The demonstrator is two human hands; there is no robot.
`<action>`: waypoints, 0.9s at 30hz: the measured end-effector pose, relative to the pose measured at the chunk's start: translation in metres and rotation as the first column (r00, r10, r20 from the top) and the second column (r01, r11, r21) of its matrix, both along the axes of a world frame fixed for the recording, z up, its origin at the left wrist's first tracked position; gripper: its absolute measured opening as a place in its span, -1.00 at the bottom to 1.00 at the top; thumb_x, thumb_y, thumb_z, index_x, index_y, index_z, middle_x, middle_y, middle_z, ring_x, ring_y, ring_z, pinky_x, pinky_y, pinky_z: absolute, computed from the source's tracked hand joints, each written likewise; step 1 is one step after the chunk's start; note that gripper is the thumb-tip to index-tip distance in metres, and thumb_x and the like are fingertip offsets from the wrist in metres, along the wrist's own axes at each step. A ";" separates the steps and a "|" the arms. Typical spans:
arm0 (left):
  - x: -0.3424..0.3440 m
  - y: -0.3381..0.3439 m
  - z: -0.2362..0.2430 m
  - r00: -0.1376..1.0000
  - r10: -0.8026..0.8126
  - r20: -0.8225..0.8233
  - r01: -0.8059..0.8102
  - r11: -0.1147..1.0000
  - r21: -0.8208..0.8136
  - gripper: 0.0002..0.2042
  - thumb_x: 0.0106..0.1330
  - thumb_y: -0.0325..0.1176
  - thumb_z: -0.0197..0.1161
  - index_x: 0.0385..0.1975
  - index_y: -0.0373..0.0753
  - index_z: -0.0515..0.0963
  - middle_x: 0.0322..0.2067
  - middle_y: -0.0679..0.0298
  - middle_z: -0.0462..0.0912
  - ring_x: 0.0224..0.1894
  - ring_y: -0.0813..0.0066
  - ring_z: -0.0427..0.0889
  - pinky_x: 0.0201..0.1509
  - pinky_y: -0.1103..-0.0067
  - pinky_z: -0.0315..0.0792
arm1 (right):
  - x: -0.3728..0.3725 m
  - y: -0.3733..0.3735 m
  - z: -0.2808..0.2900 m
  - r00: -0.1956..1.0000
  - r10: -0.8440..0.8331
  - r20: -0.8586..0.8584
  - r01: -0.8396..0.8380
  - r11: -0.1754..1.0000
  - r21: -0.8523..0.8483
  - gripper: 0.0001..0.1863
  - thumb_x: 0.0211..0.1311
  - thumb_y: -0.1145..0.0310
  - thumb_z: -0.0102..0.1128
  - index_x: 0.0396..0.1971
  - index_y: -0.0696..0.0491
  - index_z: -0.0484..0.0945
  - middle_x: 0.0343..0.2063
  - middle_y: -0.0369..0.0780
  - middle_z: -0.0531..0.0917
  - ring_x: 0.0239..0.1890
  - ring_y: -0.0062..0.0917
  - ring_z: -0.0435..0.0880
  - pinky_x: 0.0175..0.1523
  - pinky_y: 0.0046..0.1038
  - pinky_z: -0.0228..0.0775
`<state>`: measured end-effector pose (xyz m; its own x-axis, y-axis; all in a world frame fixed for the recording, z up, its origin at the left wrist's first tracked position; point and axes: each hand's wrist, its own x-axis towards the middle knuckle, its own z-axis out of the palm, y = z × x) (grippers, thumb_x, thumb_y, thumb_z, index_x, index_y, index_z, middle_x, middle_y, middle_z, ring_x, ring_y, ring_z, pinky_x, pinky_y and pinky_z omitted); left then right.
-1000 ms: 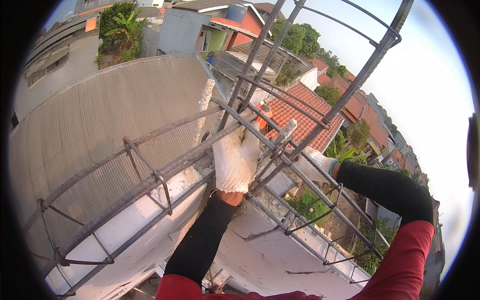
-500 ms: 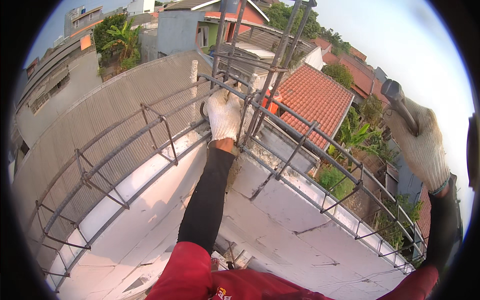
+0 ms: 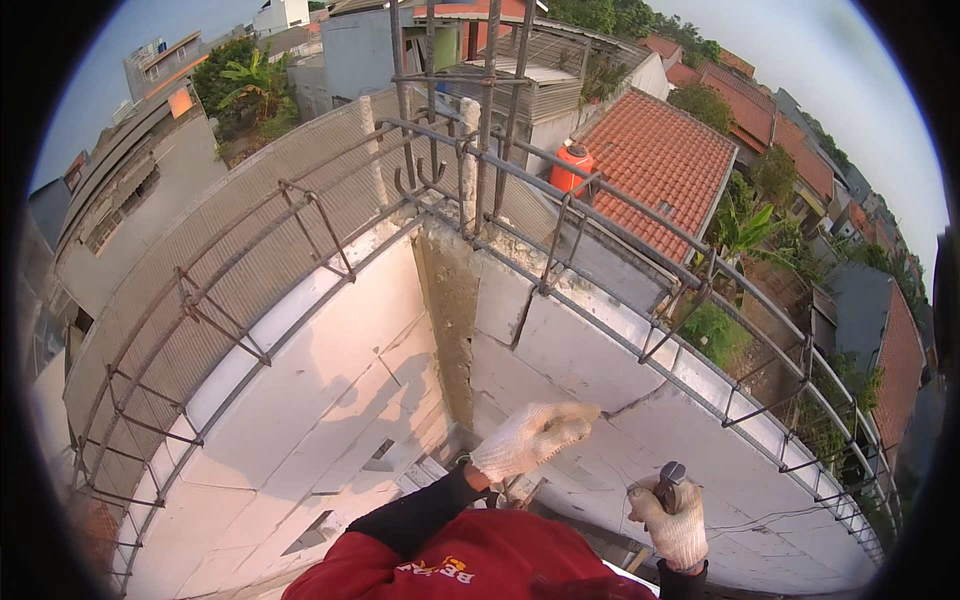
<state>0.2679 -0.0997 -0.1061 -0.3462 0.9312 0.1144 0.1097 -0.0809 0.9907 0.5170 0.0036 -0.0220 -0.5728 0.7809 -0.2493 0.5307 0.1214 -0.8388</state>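
Note:
My left hand (image 3: 530,438), in a white knitted glove, is in front of my chest with its fingers stretched to the right. It touches nothing that I can see. To its right and lower, my gloved right hand (image 3: 676,525) is closed round a hammer (image 3: 672,473); the dark metal head shows above the fist, while the fingers hide most of the handle. Beyond both hands, steel rebar cages (image 3: 330,225) run along the tops of two white block walls (image 3: 350,400). They meet at the corner, where upright rebars (image 3: 488,110) stand.
A rough concrete column (image 3: 447,320) fills the wall corner. Hooked bar ends (image 3: 430,172) stick up there beside pale posts (image 3: 470,150). Outside the walls lie a corrugated roof (image 3: 240,220), a red tile roof (image 3: 660,160) and an orange tank (image 3: 571,168).
My left hand has come away from the rebar corner, back toward my chest. My right hand has dropped from its raised place at the right, still with the hammer. The view has shifted.

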 end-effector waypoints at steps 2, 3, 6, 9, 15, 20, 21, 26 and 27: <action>0.022 -0.005 -0.040 0.979 -0.196 -0.061 0.181 0.965 -0.190 -0.50 0.60 -0.01 0.18 0.32 -0.27 0.56 -0.06 0.10 0.77 -0.14 0.47 0.74 0.03 0.56 0.58 | -0.018 -0.002 -0.051 0.969 0.201 0.143 -0.214 0.973 0.084 -0.73 0.29 0.22 0.39 -0.38 0.16 0.72 -0.73 -0.31 0.54 -0.63 -0.57 0.46 -0.45 -0.42 0.34; 0.027 -0.010 -0.055 0.974 -0.225 -0.026 0.212 0.944 -0.253 -0.48 0.61 0.02 0.15 0.33 -0.26 0.55 -0.07 0.09 0.77 -0.16 0.43 0.74 0.03 0.53 0.59 | -0.028 -0.008 -0.069 0.945 0.258 0.202 -0.287 0.949 0.130 -0.73 0.30 0.18 0.39 -0.36 0.12 0.73 -0.73 -0.29 0.51 -0.64 -0.56 0.45 -0.45 -0.40 0.32; 0.021 -0.023 -0.061 0.958 -0.278 0.075 0.279 0.832 -0.479 -0.52 0.56 0.00 0.16 0.25 -0.22 0.63 0.19 0.00 0.64 0.18 0.19 0.62 0.25 0.40 0.50 | -0.025 -0.012 -0.127 0.949 0.298 0.101 -0.313 0.929 0.199 -0.71 0.32 0.14 0.36 -0.35 0.09 0.73 -0.72 -0.23 0.51 -0.63 -0.55 0.49 -0.44 -0.39 0.36; 0.016 -0.040 -0.064 0.945 -0.307 -0.112 0.213 0.839 -0.500 -0.57 0.53 -0.02 0.17 0.13 -0.20 0.71 0.29 -0.04 0.60 0.37 0.02 0.52 0.37 0.31 0.44 | -0.030 -0.016 -0.129 0.962 0.274 -0.007 -0.273 0.961 0.035 -0.71 0.35 0.13 0.35 -0.33 0.09 0.74 -0.70 -0.21 0.57 -0.62 -0.54 0.54 -0.42 -0.39 0.41; 0.020 -0.056 -0.063 0.864 -0.324 -0.385 0.111 0.869 -0.482 -0.58 0.49 0.01 0.22 0.02 -0.21 0.76 0.31 -0.01 0.57 0.35 -0.12 0.49 0.33 0.26 0.47 | -0.036 -0.019 -0.120 0.940 0.331 0.082 -0.332 0.943 -0.005 -0.74 0.36 0.13 0.36 -0.24 0.04 0.76 -0.52 -0.13 0.77 -0.54 -0.40 0.74 -0.33 -0.38 0.54; 0.018 -0.048 -0.066 0.876 -0.435 -0.209 0.213 0.737 -0.642 -0.58 0.40 0.04 0.31 -0.08 -0.22 0.79 0.34 0.11 0.56 0.33 -0.10 0.51 0.25 0.11 0.50 | -0.044 -0.009 -0.124 0.901 0.384 0.200 -0.433 0.813 0.388 -0.74 0.22 0.12 0.44 -0.30 0.00 0.77 -0.47 -0.14 0.78 -0.40 -0.25 0.79 -0.28 -0.28 0.59; 0.025 -0.050 -0.068 0.858 -0.262 -0.442 0.000 0.860 -0.510 -0.57 0.39 0.05 0.32 -0.10 -0.22 0.79 0.29 0.11 0.61 0.32 -0.06 0.53 0.25 0.10 0.49 | -0.044 -0.007 -0.129 0.897 0.397 0.194 -0.440 0.758 0.482 -0.74 0.18 0.11 0.47 -0.33 0.00 0.77 -0.44 -0.14 0.78 -0.38 -0.21 0.80 -0.26 -0.26 0.60; 0.032 -0.055 -0.057 0.546 -0.103 -0.831 -0.077 0.982 -0.172 -0.62 0.39 -0.01 0.27 -0.13 -0.23 0.75 0.03 0.14 0.74 0.25 0.09 0.59 0.26 0.10 0.42 | -0.055 -0.009 -0.125 0.900 0.407 0.154 -0.432 0.789 0.438 -0.77 0.19 0.13 0.44 -0.30 -0.03 0.75 -0.44 -0.18 0.78 -0.38 -0.21 0.79 -0.28 -0.17 0.57; 0.034 -0.056 -0.062 0.537 -0.160 -0.828 -0.061 0.972 -0.227 -0.65 0.40 -0.05 0.25 -0.14 -0.22 0.74 -0.02 0.15 0.74 0.23 0.11 0.60 0.27 0.11 0.40 | -0.056 -0.013 -0.123 0.904 0.400 0.150 -0.426 0.821 0.380 -0.76 0.19 0.13 0.44 -0.30 -0.03 0.75 -0.41 -0.17 0.79 -0.38 -0.20 0.79 -0.27 -0.17 0.58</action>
